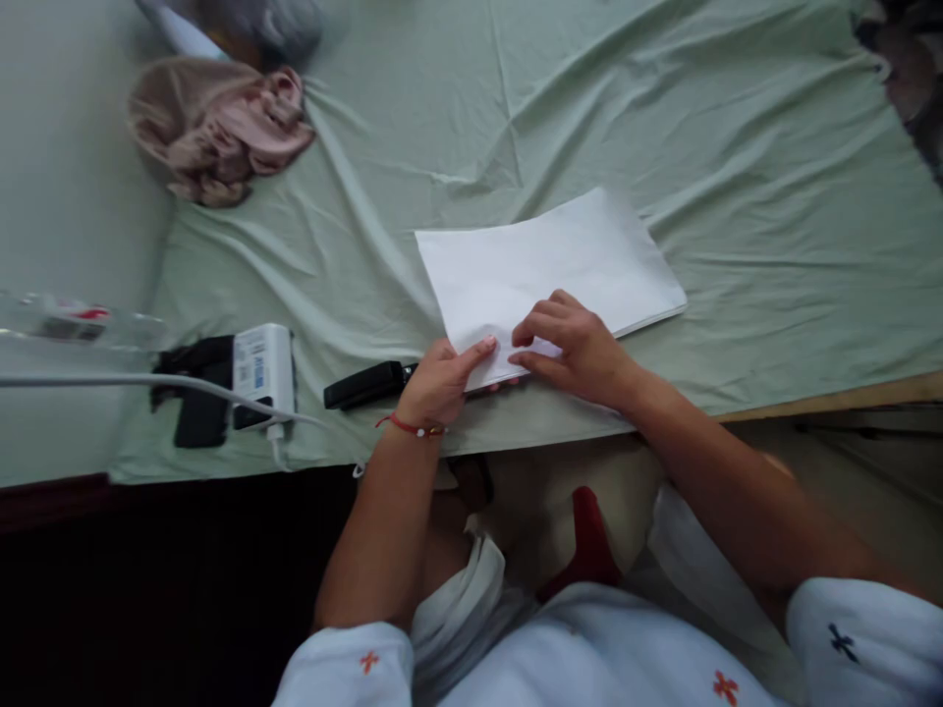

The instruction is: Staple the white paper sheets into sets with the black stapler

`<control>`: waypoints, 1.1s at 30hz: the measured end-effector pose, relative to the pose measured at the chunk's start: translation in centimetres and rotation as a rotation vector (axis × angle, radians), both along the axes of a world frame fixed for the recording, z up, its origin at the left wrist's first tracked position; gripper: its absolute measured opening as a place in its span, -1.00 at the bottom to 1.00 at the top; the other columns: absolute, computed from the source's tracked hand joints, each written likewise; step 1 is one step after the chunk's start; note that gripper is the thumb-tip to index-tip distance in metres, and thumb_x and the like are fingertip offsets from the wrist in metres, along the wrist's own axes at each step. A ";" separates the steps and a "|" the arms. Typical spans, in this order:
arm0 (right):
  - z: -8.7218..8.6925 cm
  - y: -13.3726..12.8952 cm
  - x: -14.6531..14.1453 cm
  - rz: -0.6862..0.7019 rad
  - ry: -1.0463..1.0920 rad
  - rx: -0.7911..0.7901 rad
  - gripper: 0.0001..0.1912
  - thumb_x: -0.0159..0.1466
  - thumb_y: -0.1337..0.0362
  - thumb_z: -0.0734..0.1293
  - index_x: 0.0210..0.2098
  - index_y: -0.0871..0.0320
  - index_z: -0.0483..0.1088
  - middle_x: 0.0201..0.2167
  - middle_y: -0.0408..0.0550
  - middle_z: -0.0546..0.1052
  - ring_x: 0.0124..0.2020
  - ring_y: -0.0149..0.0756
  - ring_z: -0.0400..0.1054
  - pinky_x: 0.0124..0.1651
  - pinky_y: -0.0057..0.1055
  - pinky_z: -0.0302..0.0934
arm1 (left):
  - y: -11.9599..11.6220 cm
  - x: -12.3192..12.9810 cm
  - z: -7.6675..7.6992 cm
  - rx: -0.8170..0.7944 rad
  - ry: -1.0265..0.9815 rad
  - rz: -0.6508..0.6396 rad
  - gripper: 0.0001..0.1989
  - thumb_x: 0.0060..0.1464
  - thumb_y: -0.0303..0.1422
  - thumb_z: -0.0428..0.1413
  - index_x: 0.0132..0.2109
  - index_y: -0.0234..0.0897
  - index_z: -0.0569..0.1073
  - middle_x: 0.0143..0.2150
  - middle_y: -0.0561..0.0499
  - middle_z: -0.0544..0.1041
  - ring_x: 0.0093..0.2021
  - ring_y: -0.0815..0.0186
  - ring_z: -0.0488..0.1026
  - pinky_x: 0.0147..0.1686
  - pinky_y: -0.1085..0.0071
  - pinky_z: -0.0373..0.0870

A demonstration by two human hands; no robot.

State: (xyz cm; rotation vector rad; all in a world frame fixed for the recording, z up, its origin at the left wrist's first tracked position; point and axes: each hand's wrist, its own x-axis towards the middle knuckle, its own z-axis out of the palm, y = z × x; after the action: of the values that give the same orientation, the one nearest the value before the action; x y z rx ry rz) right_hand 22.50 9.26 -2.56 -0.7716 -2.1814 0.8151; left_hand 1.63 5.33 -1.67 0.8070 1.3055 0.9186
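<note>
A stack of white paper sheets (545, 260) lies slanted on the green cloth near the front edge. My left hand (442, 378), with a red string bracelet at the wrist, grips the near left corner, thumb on top and fingers underneath. Over the near edge of the paper is my right hand (571, 344), its fingers bent and the thumb apart from the index finger, with nothing visible between them. Just left of my left hand lies a black stapler-like object (364, 385), its right end partly hidden by that hand.
Left on the green cloth (457, 128) are a white power device (263, 373) with a cable, black items (202, 398) and a clear plastic bottle (81, 319). A crumpled pink cloth (228, 133) lies at the back left. Dark patterned fabric (910, 74) is at the far right.
</note>
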 end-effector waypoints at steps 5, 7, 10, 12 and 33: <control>-0.4 0.1 0.5 0.039 -0.083 0.009 -0.94 0.42 0.28 0.43 -0.15 0.07 0.60 -0.11 0.03 0.62 -0.09 -0.09 0.30 0.09 -0.11 0.26 | 0.0 -0.1 0.1 -0.059 -0.047 -0.018 -0.47 -0.02 0.08 0.46 -0.19 -0.31 0.63 -0.37 -0.09 0.66 -0.56 0.24 0.56 -0.72 0.46 0.22; -0.4 -0.1 0.3 0.052 -0.097 0.012 -0.92 0.42 0.28 0.43 -0.14 0.08 0.62 -0.09 0.05 0.62 -0.08 -0.08 0.31 0.10 -0.10 0.27 | 0.1 -0.2 0.1 -0.081 -0.060 -0.034 -0.41 0.05 0.19 0.38 -0.19 -0.31 0.62 -0.45 -0.08 0.62 -0.65 0.29 0.47 -0.77 0.46 0.10; -0.4 -0.2 0.0 0.050 -0.105 0.024 -0.88 0.39 0.27 0.47 -0.09 0.09 0.62 -0.06 0.07 0.62 -0.07 -0.07 0.31 0.09 -0.10 0.28 | 0.2 -0.3 -0.1 -0.117 -0.080 -0.080 -0.31 0.17 0.30 0.22 -0.12 -0.33 0.63 -0.52 -0.06 0.57 -0.71 0.37 0.35 -0.77 0.46 0.01; -0.4 -0.2 -0.1 0.063 -0.095 0.035 -0.85 0.39 0.24 0.49 -0.06 0.10 0.62 -0.05 0.08 0.61 -0.06 -0.06 0.31 0.09 -0.09 0.29 | 0.2 -0.4 -0.2 -0.126 -0.098 -0.098 -0.25 0.20 0.35 0.14 -0.09 -0.34 0.63 -0.53 -0.06 0.56 -0.70 0.37 0.35 -0.75 0.46 0.00; 0.5 4.3 8.6 -0.865 -0.667 -0.180 -0.34 0.46 0.13 0.34 0.46 0.26 0.30 0.35 0.39 0.43 0.38 0.32 0.26 0.37 0.17 0.14 | -2.2 -0.8 1.2 -0.128 -0.092 -0.109 -0.44 -0.16 -0.07 0.56 -0.21 -0.37 0.54 -0.37 -0.10 0.69 -0.58 0.44 0.46 -0.67 0.59 0.14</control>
State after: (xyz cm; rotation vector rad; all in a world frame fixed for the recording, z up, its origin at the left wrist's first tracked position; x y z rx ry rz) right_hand 31.09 13.55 -2.02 -2.1079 -1.9538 0.3065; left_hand 0.87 3.16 -0.45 0.7205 1.2154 0.7689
